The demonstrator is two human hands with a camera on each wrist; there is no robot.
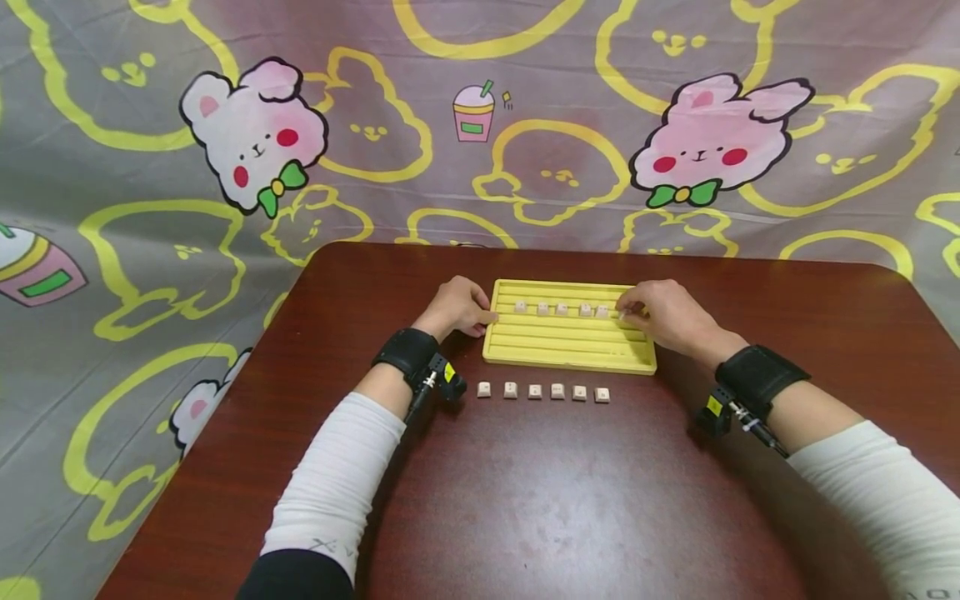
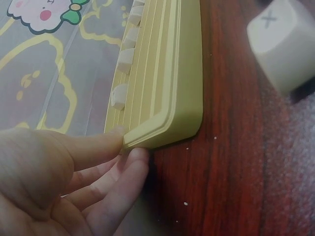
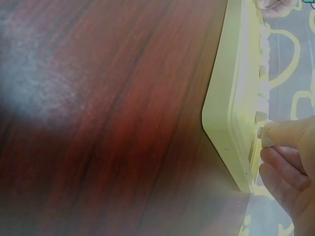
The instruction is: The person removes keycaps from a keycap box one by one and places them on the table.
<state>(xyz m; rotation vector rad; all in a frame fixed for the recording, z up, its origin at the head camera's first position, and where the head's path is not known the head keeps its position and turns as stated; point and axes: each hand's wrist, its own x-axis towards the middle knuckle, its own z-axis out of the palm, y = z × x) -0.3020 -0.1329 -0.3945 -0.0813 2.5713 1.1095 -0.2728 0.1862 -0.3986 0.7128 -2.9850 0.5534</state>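
A yellow ridged tray [image 1: 570,365] lies on the table with several white keycaps [image 1: 562,309] lined up along one of its upper grooves. My left hand [image 1: 459,307] grips the tray's left edge; in the left wrist view the thumb [image 2: 96,150] lies over the rim and fingertips sit beneath it. At the right end of the row, my right hand [image 1: 671,315] pinches a white keycap [image 3: 267,137] between thumb and fingers, close over the groove. Whatever mark this keycap bears is hidden.
In front of the tray, several more white keycaps [image 1: 557,391] form a spaced row on the brown table [image 1: 570,492]. A patterned cloth [image 1: 420,183] hangs behind the table and down its left side. Each wrist wears a black strap [image 1: 405,353] with a small camera.
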